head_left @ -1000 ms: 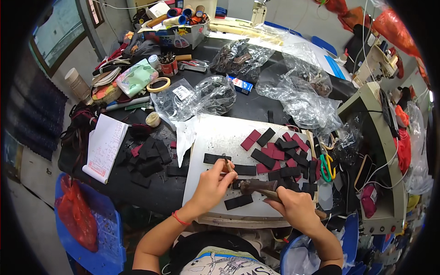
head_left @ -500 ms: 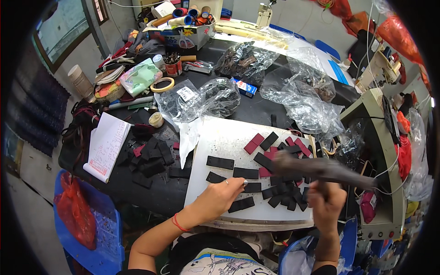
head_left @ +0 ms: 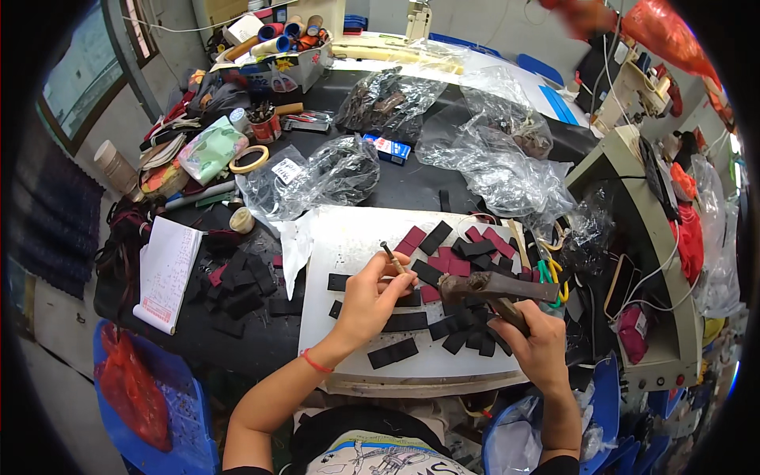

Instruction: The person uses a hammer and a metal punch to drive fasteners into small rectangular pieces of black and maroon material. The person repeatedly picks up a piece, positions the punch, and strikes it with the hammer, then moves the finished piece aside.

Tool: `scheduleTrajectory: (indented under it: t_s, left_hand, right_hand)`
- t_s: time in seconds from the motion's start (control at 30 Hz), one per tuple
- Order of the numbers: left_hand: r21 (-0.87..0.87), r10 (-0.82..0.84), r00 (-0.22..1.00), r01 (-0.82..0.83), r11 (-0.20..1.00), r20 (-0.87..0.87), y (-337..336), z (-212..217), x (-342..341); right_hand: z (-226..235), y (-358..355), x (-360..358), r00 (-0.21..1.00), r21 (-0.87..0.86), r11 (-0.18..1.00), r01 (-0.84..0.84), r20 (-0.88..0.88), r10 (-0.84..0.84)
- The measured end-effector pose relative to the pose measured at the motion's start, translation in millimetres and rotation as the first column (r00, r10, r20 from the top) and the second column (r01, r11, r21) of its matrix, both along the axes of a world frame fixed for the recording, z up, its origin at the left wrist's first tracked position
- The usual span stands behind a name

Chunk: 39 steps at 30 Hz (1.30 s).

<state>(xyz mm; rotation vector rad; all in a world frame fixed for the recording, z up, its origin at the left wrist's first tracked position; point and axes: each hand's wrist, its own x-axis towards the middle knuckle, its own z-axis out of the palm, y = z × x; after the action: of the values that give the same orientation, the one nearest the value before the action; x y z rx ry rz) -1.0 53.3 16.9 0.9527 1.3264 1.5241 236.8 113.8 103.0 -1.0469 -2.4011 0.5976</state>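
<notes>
My left hand is closed around a thin metal hole punch, tilted with one end up to the left, above a white board. My right hand grips the handle of a hammer, whose heavy worn head hovers over the board's right part. Below my left hand lie flat black strips, one black strip near the board's front edge. A heap of black pieces sits under the hammer, partly hidden by it. Dark red pieces lie farther back among more black ones.
Left of the board are loose black pieces and an open notebook. Clear plastic bags lie behind. Scissors with green and yellow handles rest at the right edge, beside a grey machine housing. A blue chair stands front left.
My left hand has lifted from a black strip and turned, bringing the punch into view. The hammer, blurred before, has come lower and slowed. The whole view has shifted slightly.
</notes>
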Motion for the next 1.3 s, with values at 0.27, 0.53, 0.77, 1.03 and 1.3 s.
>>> scheduleTrajectory:
  t_s: [0.27, 0.53, 0.77, 1.03, 1.3]
  left_hand:
    - [-0.085, -0.067, 0.998, 0.066, 0.994, -0.019, 7.7, -13.9, 3.3]
    - [-0.010, -0.093, 0.954, 0.094, 0.996, -0.285, 5.1, -9.9, 2.9]
    - [0.128, -0.004, 0.707, 0.133, 0.983, -0.707, -4.2, -10.4, 17.0]
    - [-0.066, -0.095, 0.980, 0.085, 0.994, -0.175, 7.5, -12.5, 0.6]
    - [0.091, -0.075, 0.861, 0.139, 0.986, -0.502, -1.3, -5.0, 4.4]
  right_hand:
    - [-13.9, 7.7, 5.4, 1.000, -0.049, 0.999, 0.009, -0.028, -0.011]
    - [-13.8, 14.3, -1.4, 0.998, 0.133, 0.990, -0.043, -0.042, 0.049]
    - [24.1, 13.3, -17.2, 0.983, 0.185, 0.973, -0.139, -0.095, 0.159]
    - [5.7, 9.7, -8.6, 1.000, 0.040, 0.999, -0.009, 0.027, 0.008]
    - [5.5, 9.4, -1.4, 0.997, 0.136, 0.991, -0.004, -0.078, 0.014]
